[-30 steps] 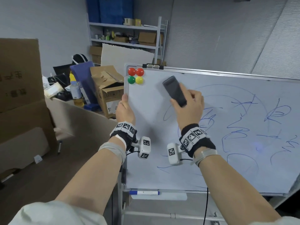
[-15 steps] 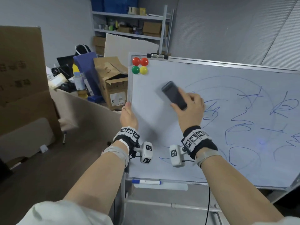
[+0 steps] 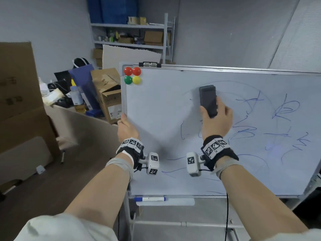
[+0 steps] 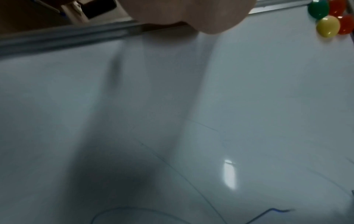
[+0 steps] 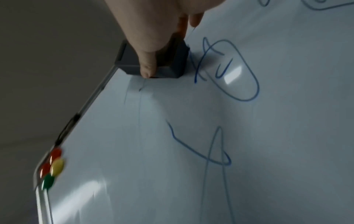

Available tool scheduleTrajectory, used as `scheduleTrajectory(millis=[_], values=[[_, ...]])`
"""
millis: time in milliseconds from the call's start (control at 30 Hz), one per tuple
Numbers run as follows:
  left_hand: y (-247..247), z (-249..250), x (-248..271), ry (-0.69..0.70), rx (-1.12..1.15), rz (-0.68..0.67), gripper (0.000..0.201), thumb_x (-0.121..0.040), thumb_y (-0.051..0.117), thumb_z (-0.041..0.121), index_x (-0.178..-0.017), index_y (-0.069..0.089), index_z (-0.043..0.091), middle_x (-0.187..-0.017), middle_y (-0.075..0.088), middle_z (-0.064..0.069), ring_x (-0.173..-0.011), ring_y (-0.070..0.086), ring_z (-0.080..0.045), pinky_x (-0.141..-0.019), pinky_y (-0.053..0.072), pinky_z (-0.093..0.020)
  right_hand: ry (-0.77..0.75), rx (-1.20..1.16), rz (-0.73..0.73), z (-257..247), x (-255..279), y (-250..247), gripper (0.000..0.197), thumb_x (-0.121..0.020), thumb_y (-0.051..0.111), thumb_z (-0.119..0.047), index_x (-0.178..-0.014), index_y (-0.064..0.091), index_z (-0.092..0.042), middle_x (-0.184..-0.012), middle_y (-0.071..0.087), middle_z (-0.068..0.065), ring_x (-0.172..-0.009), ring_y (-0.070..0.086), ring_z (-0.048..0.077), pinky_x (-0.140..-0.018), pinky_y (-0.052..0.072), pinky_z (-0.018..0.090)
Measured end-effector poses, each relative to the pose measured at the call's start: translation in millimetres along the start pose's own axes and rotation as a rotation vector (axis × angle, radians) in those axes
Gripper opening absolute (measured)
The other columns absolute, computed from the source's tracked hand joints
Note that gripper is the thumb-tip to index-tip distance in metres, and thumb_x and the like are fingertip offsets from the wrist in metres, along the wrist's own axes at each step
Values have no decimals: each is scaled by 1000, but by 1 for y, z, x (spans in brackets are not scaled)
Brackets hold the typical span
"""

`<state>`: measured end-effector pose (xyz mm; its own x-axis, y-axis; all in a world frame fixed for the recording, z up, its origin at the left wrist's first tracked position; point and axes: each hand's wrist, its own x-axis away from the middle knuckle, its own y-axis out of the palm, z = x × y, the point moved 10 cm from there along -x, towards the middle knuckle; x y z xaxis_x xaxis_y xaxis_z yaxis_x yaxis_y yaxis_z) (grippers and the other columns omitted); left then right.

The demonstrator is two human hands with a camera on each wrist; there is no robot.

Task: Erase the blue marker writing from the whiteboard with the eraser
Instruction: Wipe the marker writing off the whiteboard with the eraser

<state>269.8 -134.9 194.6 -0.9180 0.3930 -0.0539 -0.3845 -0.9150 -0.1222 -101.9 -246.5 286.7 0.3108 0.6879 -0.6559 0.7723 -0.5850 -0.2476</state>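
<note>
Nearest, the two forearms reach up from the bottom of the head view, each wrist strapped with a tagged band and a small camera. Just past them, a blue marker point(image 3: 150, 199) lies in the tray under the whiteboard point(image 3: 156, 153). The left hand point(image 3: 127, 128) grips the board's left frame, thumb on the face and fingers apparently wrapped behind the edge, steadying it. The right hand point(image 3: 216, 121) is clamped on the eraser point(image 3: 208, 100): in the right wrist view the thumb point(image 5: 147, 60) presses down one side of the dark block point(image 5: 153, 60) and the fingers curl round the other, its pad flat against the board. The eraser stands nearly upright, long axis running up and down the board, with its top end reaching a faint arc of the writing point(image 3: 286, 110) in the upper middle. The relation that matters: nearly all the remaining blue strokes lie to the eraser's right and below it, while the area to its left, toward the magnets point(image 3: 132, 76) in the top left corner, looks largely wiped, with only faint traces. Held upright, the eraser would present its full length to a sideways sweep, so a rightward stroke should clear the widest band; the right hand is the nearer and already placed for it. Much of the job looks undone. Beyond the board stand cardboard boxes point(image 3: 107, 94) and a shelf point(image 3: 132, 32) against the grey wall.
</note>
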Motion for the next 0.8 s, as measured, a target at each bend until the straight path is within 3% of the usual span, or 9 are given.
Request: scheduleTrajectory(millis=[100,200,267,333,433,600,700,800], values=[[-6,3,5,-39,-19,95,59,-103,22,49,-121,59,6,-124,64,-20,-117,58,-39,-103,41,-44,0,-106,-98,-5,-3,7,61,-76,78,-47,-132,56,-40,-114,50,-3,-105,58,22,-93,52,44],[-10,27,24,24,-8,272,47,-101,36,39,-128,54,5,-129,60,-17,-122,54,-34,-107,36,-45,-358,-95,-405,-53,17,35,59,-72,88,-38,-127,65,-35,-107,55,-4,-103,55,20,-94,49,40],[-4,66,39,226,-11,336,50,-97,41,33,-139,47,7,-141,52,-14,-132,46,-32,-113,29,-48,-488,-16,-371,-67,11,32,60,-72,87,-38,-128,66,-34,-105,57,-2,-101,53,23,-93,46,42],[4,111,53,439,-79,368,57,-95,41,33,-147,38,13,-153,40,-7,-142,35,-25,-119,21,-46,-347,-50,-240,-54,-15,17,60,-75,83,-39,-132,63,-34,-109,56,2,-103,52,26,-96,43,41],[26,172,69,700,-219,323,60,-95,37,36,-152,31,20,-160,28,2,-149,22,-19,-121,10,-39,-262,-50,-120,-39,-45,0,62,-78,81,-39,-135,59,-35,-114,54,7,-105,51,28,-99,43,43],[68,238,90,965,-412,179,57,-101,25,38,-156,21,25,-164,17,7,-153,9,-18,-123,-1,-44,-579,104,-259,-64,-38,21,61,-75,80,-36,-133,62,-36,-104,54,5,-97,49,30,-85,37,41],[91,248,80,1006,-571,55,55,-101,12,42,-152,31,33,-160,28,13,-152,9,-15,-123,-3,-51,-678,77,-359,-75,-26,37,60,-73,81,-35,-131,64,-35,-102,56,4,-96,50,31,-85,42,44],[102,243,67,1017,-577,-31,56,-101,11,39,-141,50,32,-147,47,11,-149,21,-14,-123,-3,-51,-481,-21,-248,-68,-43,28,62,-77,80,-41,-135,59,-38,-103,50,2,-96,47,23,-88,38,38]])
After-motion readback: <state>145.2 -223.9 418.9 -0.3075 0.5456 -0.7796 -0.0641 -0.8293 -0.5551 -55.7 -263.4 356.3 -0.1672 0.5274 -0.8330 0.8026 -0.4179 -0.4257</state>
